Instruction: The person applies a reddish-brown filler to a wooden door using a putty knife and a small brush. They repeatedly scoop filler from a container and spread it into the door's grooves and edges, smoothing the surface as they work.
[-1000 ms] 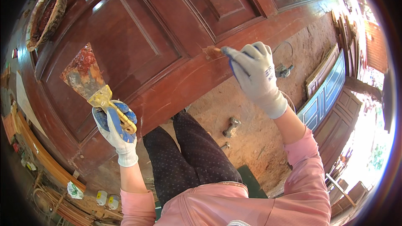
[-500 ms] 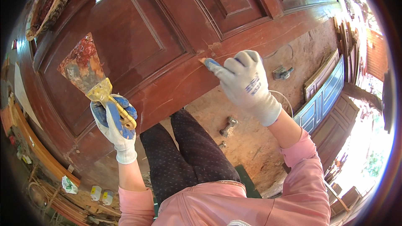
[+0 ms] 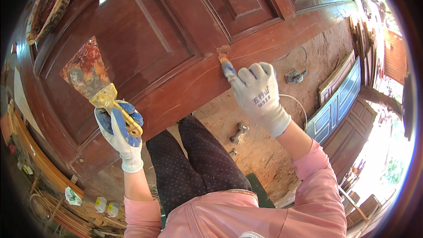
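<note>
My left hand (image 3: 116,128), in a white glove with blue palm coating, is closed around the yellow handle of a putty knife (image 3: 93,77). Reddish-brown paste coats the far end of its wide blade, which points up and away from me. The glove on my right hand (image 3: 253,89) matches. Its index finger is stretched out, the tip stained brown and touching the edge rail of a dark red-brown panelled wooden door (image 3: 172,101). A brownish paste patch (image 3: 224,50) lies at that fingertip. The other fingers curl loosely, with nothing visible in them; the thumb is hidden.
A rough bowl-like container (image 3: 52,11) with reddish paste sits at the far left on the door. On the dirt floor lie a small metal tool (image 3: 295,76) and a dumbbell-shaped object (image 3: 239,133). A blue panelled door (image 3: 335,101) leans at the right. Long boards (image 3: 44,158) lie left.
My right hand has shifted slightly right along the door rail, its index finger now pointing more steeply away onto the paste patch. The left hand and putty knife stay almost still.
</note>
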The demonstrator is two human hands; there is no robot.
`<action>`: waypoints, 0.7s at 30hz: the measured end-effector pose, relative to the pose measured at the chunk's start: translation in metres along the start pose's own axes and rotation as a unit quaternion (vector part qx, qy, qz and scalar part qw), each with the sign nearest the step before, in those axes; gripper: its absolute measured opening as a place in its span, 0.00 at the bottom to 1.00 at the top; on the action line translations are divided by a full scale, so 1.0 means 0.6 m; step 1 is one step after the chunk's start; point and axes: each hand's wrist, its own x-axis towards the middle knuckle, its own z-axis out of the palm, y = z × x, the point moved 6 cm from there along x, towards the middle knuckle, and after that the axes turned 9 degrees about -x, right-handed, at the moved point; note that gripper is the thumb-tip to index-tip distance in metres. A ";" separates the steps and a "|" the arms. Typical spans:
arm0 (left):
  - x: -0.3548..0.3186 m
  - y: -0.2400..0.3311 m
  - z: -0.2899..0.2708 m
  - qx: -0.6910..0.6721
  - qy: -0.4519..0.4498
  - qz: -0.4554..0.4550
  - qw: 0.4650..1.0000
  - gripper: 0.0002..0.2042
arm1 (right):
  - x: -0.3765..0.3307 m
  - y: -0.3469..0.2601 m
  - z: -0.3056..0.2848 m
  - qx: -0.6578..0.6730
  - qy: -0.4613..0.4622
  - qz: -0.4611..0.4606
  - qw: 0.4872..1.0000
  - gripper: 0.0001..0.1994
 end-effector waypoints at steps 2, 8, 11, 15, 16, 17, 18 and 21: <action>0.000 -0.001 -0.001 -0.009 0.011 -0.009 1.000 0.25 | 0.001 -0.009 -0.008 -0.002 -0.013 -0.008 1.000 0.19; 0.000 0.001 0.004 -0.009 0.003 -0.011 1.000 0.26 | 0.007 0.001 -0.005 0.007 -0.009 0.030 0.999 0.19; 0.001 0.001 0.003 0.024 -0.009 0.024 0.999 0.26 | -0.009 -0.014 0.004 0.049 -0.013 0.011 0.999 0.20; -0.001 0.004 0.000 0.047 -0.002 0.029 0.998 0.26 | 0.018 0.017 -0.022 0.063 -0.026 0.055 0.996 0.20; -0.001 0.004 0.000 0.028 -0.009 0.017 0.999 0.26 | 0.015 0.012 -0.011 0.050 -0.035 0.056 0.997 0.19; 0.000 0.003 0.002 0.008 -0.017 0.004 1.000 0.26 | 0.010 0.006 0.002 0.036 -0.045 0.059 0.997 0.19; 0.000 0.002 0.005 0.003 -0.018 0.003 1.000 0.26 | 0.000 -0.014 0.003 0.000 -0.023 0.023 0.999 0.21; 0.000 0.001 0.004 -0.007 -0.014 0.000 1.000 0.25 | 0.002 -0.019 -0.015 0.094 -0.031 0.044 0.994 0.20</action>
